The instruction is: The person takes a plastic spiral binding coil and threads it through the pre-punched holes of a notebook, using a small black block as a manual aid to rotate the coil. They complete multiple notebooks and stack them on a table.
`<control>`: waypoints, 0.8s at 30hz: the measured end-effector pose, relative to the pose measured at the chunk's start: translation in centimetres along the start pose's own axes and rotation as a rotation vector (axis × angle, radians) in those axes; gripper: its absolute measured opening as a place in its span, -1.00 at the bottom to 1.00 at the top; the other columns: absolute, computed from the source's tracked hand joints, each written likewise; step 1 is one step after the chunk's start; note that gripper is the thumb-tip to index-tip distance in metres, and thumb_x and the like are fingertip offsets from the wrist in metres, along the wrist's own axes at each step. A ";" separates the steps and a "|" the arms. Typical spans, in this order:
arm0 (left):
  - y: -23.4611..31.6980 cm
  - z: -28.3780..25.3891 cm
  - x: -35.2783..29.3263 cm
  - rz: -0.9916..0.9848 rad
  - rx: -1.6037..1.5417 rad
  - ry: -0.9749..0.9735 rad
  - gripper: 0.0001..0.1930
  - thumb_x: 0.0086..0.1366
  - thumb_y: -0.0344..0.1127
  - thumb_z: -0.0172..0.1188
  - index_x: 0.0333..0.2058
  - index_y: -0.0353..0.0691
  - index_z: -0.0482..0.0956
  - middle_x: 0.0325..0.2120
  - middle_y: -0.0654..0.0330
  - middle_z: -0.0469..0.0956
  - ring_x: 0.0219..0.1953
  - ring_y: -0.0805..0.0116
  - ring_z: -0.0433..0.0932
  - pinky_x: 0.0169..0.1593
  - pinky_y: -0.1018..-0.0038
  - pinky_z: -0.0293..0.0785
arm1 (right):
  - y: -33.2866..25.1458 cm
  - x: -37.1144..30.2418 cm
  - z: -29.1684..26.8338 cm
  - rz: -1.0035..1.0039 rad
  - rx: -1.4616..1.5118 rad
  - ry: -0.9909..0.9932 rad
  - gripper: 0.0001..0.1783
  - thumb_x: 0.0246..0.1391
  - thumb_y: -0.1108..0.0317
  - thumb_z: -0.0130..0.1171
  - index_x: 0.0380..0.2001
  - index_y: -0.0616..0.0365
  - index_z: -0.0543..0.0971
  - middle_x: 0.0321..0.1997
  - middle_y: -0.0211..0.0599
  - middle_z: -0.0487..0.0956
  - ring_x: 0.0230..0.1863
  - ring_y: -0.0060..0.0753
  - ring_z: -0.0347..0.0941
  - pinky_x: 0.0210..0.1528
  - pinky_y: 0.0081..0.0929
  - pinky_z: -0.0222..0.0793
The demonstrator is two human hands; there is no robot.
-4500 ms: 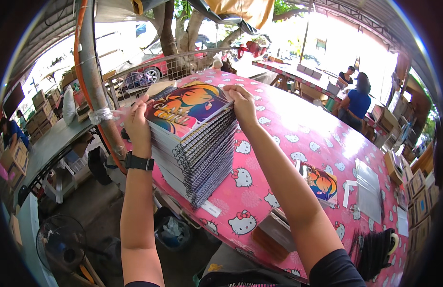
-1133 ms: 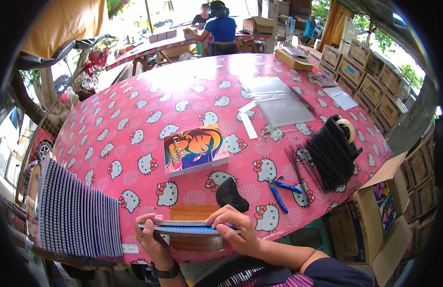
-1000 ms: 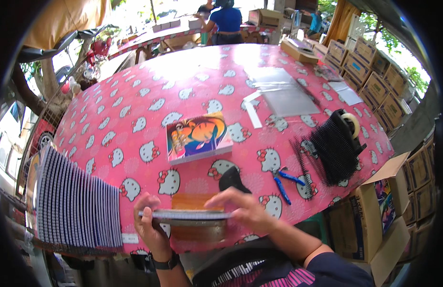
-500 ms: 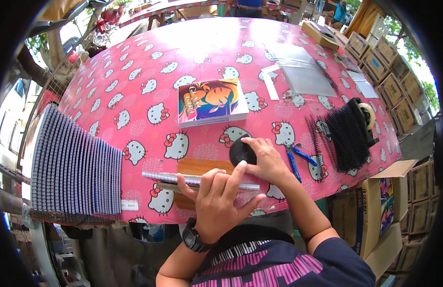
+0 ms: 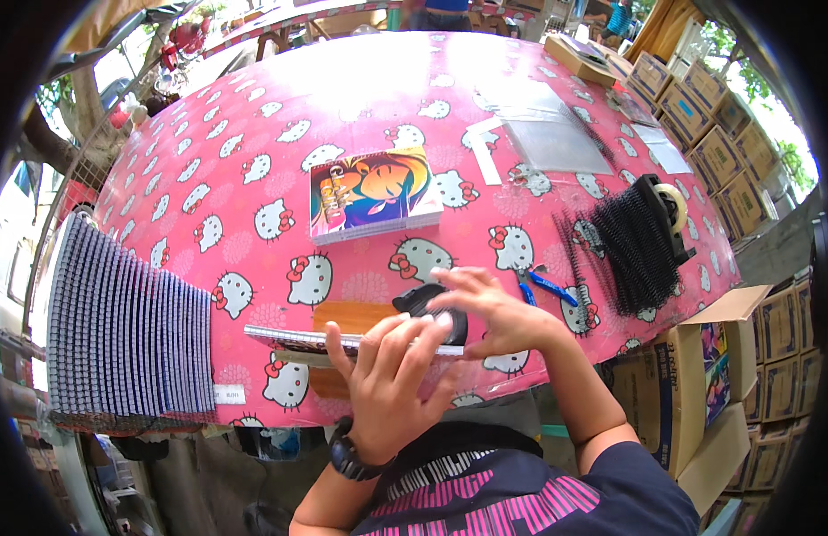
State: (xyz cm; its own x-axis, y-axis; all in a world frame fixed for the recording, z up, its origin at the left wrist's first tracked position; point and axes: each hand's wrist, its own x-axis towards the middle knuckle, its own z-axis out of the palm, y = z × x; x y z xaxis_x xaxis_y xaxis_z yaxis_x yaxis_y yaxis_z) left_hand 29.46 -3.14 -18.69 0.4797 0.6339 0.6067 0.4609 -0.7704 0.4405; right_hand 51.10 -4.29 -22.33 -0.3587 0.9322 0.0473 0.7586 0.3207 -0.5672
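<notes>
Steadying a spiral-bound notebook [image 5: 284,337] with the left hand [image 5: 392,375], with fingers spread along its length; no telling from here between a firm hold and a mere press. No longer held up in both hands, as a second ago, but lowered across the brown wood-grain board [image 5: 356,315] near the front edge of the pink table [image 5: 356,259].

Reaching with the right hand [image 5: 501,317] around a rounded black piece [image 5: 417,297] of unclear kind, with thumb and fingers set wide; too blurred to tell gripping from touching. Drawn nearer to the notebook than half a second ago, now just beside its right half. In effect, a split of roles: notebook on the left, black piece on the right, both close over the board.

Unmoved meanwhile: beyond the board, an illustrated-cover notebook stack [image 5: 378,192]; to the right, blue-handled pliers [image 5: 552,288], then black binding coils [image 5: 637,255] beside a tape dispenser [image 5: 677,214]; at far left, a long row of spiral notebooks [image 5: 133,322].
</notes>
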 end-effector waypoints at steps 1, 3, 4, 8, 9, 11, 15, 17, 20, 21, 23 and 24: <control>-0.9 -0.4 -0.3 0.061 -0.025 -0.010 -0.72 0.02 -0.29 0.27 -0.22 0.03 0.61 -0.29 0.36 0.51 -0.14 0.38 0.48 0.30 0.10 -0.13 | 0.6 0.8 0.6 -0.078 -0.018 -0.068 -0.07 -0.42 0.28 0.44 0.16 -0.15 0.31 0.39 -0.06 0.04 0.34 0.18 -0.07 0.33 -0.03 -0.04; -1.2 -1.4 -0.4 0.106 -0.074 -0.041 -0.74 0.06 -0.40 0.21 -0.24 0.07 0.62 -0.34 0.40 0.53 -0.22 0.42 0.50 0.26 0.17 -0.07 | 0.5 1.0 0.8 -0.003 -0.017 -0.198 -0.10 -0.42 0.27 0.42 0.14 -0.13 0.32 0.40 -0.10 0.00 0.33 0.17 -0.04 0.30 -0.02 0.03; -1.2 -1.3 -0.3 0.110 -0.080 -0.030 -0.75 0.06 -0.41 0.21 -0.25 0.07 0.62 -0.35 0.41 0.53 -0.23 0.42 0.50 0.23 0.19 -0.04 | 0.4 1.4 0.3 0.011 0.006 -0.231 -0.10 -0.42 0.27 0.42 0.14 -0.12 0.32 0.40 -0.13 -0.02 0.32 0.17 -0.03 0.29 -0.01 0.05; -1.6 -1.2 -0.1 0.122 -0.086 -0.002 -0.81 0.08 -0.40 0.23 -0.30 0.03 0.63 -0.40 0.41 0.53 -0.31 0.44 0.49 0.04 0.33 0.08 | 2.9 0.7 -2.4 -0.012 0.066 -0.006 -0.31 -0.27 0.28 0.37 0.05 0.02 0.43 0.17 -0.15 0.37 0.17 -0.02 0.25 0.23 -0.19 0.16; -1.6 -1.2 -0.1 0.114 -0.092 0.001 -0.86 0.10 -0.37 0.24 -0.33 0.00 0.63 -0.42 0.40 0.54 -0.34 0.44 0.48 0.00 0.36 0.10 | 4.0 0.0 -3.1 0.231 -0.020 0.184 -0.38 -0.22 0.26 0.35 0.01 0.07 0.46 0.09 -0.14 0.44 0.11 -0.04 0.30 0.19 -0.21 0.20; -1.4 -1.3 0.0 0.111 -0.108 0.009 -0.91 0.13 -0.36 0.25 -0.36 -0.03 0.63 -0.44 0.39 0.54 -0.38 0.43 0.47 -0.07 0.39 0.12 | 7.6 -2.4 -4.0 0.622 -0.324 0.562 -0.47 -0.15 0.20 0.34 -0.08 0.15 0.49 -0.03 -0.11 0.50 0.02 -0.05 0.37 0.10 -0.23 0.28; -1.2 -1.2 0.4 0.134 -0.121 0.032 -0.93 0.13 -0.35 0.24 -0.37 -0.04 0.63 -0.47 0.38 0.53 -0.41 0.43 0.45 -0.11 0.41 0.12 | 13.5 -6.3 -3.1 0.995 -0.538 0.644 -0.60 -0.08 0.14 0.31 -0.27 0.19 0.49 -0.19 -0.07 0.52 -0.12 -0.02 0.46 -0.06 -0.25 0.40; -1.2 -1.1 0.4 0.126 -0.127 0.043 -0.93 0.14 -0.35 0.23 -0.37 -0.04 0.63 -0.47 0.39 0.53 -0.41 0.43 0.44 -0.10 0.40 0.12 | 14.2 -6.9 -3.0 0.895 -0.426 0.681 -0.70 -0.04 0.18 0.27 -0.33 0.18 0.56 -0.27 -0.03 0.56 -0.19 0.00 0.51 -0.12 -0.20 0.42; -1.2 -1.1 0.1 0.127 -0.130 0.046 -0.93 0.14 -0.35 0.23 -0.36 -0.05 0.63 -0.47 0.39 0.53 -0.41 0.43 0.44 -0.10 0.40 0.11 | 14.2 -7.3 -4.5 0.770 -0.411 0.889 -0.77 0.01 0.24 0.21 -0.34 0.17 0.61 -0.31 -0.01 0.59 -0.23 0.01 0.53 -0.15 -0.19 0.42; -1.4 -1.1 -0.1 0.116 -0.128 0.038 -0.89 0.12 -0.35 0.23 -0.34 -0.02 0.63 -0.45 0.41 0.53 -0.37 0.45 0.46 -0.07 0.39 0.10 | 13.3 -6.9 -5.3 0.798 -0.392 0.880 -0.77 0.03 0.25 0.18 -0.30 0.17 0.61 -0.32 -0.01 0.60 -0.24 0.02 0.53 -0.17 -0.19 0.43; -1.5 -1.2 -0.4 0.102 -0.127 0.008 -0.82 0.09 -0.36 0.24 -0.28 0.04 0.64 -0.42 0.45 0.53 -0.31 0.49 0.49 0.00 0.37 0.07 | 12.6 -6.5 -6.4 0.850 -0.422 0.872 -0.78 0.07 0.27 0.13 -0.28 0.17 0.60 -0.31 0.01 0.59 -0.25 0.04 0.53 -0.18 -0.18 0.43; -1.4 -1.2 -0.3 0.105 -0.133 0.010 -0.82 0.09 -0.36 0.24 -0.28 0.03 0.64 -0.41 0.45 0.53 -0.31 0.49 0.49 0.00 0.37 0.07 | 12.3 -6.5 -7.0 0.846 -0.480 0.879 -0.76 0.08 0.28 0.12 -0.23 0.16 0.59 -0.27 0.04 0.58 -0.25 0.06 0.53 -0.18 -0.17 0.43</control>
State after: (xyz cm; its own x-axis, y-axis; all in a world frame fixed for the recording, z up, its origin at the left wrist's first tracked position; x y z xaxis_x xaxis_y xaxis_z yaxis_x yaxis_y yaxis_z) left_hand 27.77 -2.32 -18.71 0.5121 0.5496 0.6601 0.3057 -0.8348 0.4579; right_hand 66.55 -5.21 -23.87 0.6548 0.6118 0.4438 0.7550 -0.5568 -0.3464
